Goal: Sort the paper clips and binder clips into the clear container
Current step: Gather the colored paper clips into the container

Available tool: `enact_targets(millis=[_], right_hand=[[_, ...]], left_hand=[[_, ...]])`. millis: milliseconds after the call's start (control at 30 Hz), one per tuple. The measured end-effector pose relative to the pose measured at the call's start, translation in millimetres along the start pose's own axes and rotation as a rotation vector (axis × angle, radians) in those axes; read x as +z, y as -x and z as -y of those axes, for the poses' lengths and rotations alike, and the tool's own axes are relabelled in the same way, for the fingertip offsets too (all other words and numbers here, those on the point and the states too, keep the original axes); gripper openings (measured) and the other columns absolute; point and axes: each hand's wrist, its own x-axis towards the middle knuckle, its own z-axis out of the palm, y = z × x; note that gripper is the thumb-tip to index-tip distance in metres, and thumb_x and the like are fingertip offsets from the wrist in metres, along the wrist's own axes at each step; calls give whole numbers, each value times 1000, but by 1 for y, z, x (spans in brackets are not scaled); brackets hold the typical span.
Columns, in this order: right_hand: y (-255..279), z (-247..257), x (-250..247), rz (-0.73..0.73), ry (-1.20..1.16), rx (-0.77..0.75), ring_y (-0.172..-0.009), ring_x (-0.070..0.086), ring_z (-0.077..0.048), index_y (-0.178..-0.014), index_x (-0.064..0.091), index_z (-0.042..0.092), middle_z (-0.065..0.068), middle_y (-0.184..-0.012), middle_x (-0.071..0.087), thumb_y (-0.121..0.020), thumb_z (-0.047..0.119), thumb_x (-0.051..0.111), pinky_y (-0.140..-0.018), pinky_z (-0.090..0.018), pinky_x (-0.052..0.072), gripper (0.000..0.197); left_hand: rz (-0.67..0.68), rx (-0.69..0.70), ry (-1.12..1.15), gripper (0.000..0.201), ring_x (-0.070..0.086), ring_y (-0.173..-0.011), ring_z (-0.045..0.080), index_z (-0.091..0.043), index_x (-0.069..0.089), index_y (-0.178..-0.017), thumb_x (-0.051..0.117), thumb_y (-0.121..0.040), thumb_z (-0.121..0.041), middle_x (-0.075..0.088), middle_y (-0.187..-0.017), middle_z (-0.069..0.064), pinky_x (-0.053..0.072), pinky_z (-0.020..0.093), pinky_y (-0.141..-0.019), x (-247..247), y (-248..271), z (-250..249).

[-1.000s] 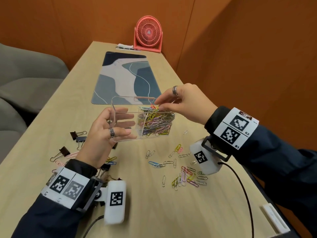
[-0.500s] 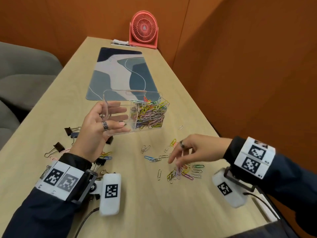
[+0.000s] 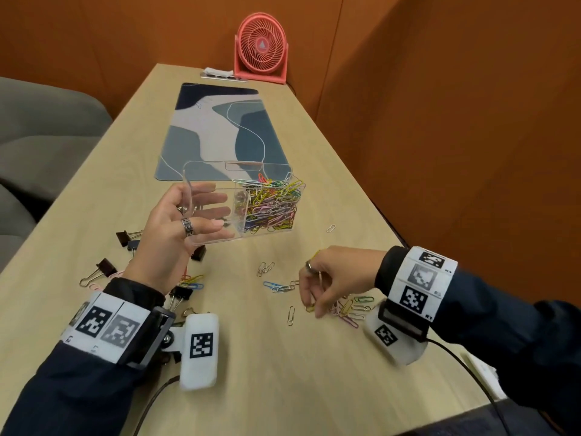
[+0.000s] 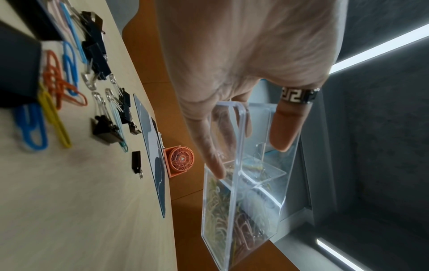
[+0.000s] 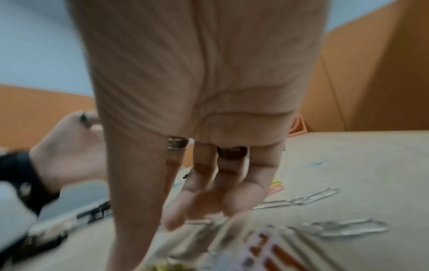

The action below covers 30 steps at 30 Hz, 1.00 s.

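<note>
My left hand holds the clear container up off the table, thumb over its near wall and fingers under its floor. The right compartment is packed with coloured paper clips; the left one looks empty. In the left wrist view the container hangs from the same grip. My right hand is down on the loose paper clips, fingertips curled and pinching a yellow one. The right wrist view is blurred. Black binder clips lie under and left of my left wrist.
A blue patterned desk mat lies beyond the container, and a pink fan stands at the table's far end. One stray clip lies near the right edge. The orange wall runs close along the right; a grey sofa is on the left.
My right hand left the container's top, dropped to the loose paper clips and curled its fingers on them. The left hand kept the container raised.
</note>
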Motion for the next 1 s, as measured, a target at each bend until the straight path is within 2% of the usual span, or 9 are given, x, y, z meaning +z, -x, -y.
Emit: enact_targets(millis=[167,367,467,567,633,733,833,933,1000], right_hand=[[-5,17,4,30,-50,-124,-59,52,1,-95,70,20,8,-74,63,-77,23,74,-63,-13,41,19],[-18,14,1,-40,46,-57,-53,53,5,-85,71,14,8,-67,64,-75,17,76,-56,-6,38,11],[-23,17,-11,-155,85,-101,-85,60,-7,-104,68,15,-3,-103,68,-78,21,73,-71,-12,41,26],[-30,23,-10,-75,249,-154,-130,40,-13,-136,47,14,0,-145,42,-90,23,58,-102,-16,28,48],[-29,22,-6,18,355,-141,-140,24,-12,-144,33,15,3,-154,24,-96,26,47,-107,-17,16,51],[-16,11,-4,82,400,-79,-142,18,-10,-146,28,18,8,-156,18,-98,31,41,-107,-16,13,51],[5,-1,-10,82,258,1,-133,36,-7,-136,47,25,13,-147,37,-94,37,49,-112,-25,25,44],[13,-18,-29,-217,82,73,-104,56,-6,-119,64,23,11,-122,62,-93,35,51,-98,-23,40,31],[7,-34,-43,-361,111,183,-109,56,-12,-123,60,20,5,-125,61,-97,31,45,-97,-24,39,32]], left_hand=[[-3,-4,1,48,66,-96,24,-16,59,-101,58,-57,3,65,-101,6,58,32,-65,-1,0,1],[-7,-5,11,47,65,-95,24,-15,58,-101,58,-57,3,64,-100,6,58,30,-64,0,0,0],[-9,-5,12,47,65,-96,25,-15,59,-101,57,-58,3,64,-100,6,58,30,-64,-1,-1,0],[-14,-6,17,47,65,-95,24,-15,59,-101,57,-58,3,64,-100,6,58,31,-65,-2,-1,0],[-18,-4,16,47,65,-96,25,-15,58,-102,57,-58,3,64,-100,7,58,30,-65,-2,-1,-1],[-20,-4,20,47,65,-97,25,-15,58,-102,57,-58,3,64,-101,7,58,30,-64,-2,-1,-1],[-20,-6,22,47,65,-97,25,-15,58,-102,57,-58,3,64,-102,7,58,29,-64,-2,-1,-1],[-18,-7,10,48,65,-97,25,-16,59,-101,58,-57,3,64,-102,7,58,30,-64,-1,-1,0],[-16,-9,0,48,65,-97,26,-16,59,-101,58,-57,3,65,-101,7,58,31,-65,0,-1,1]])
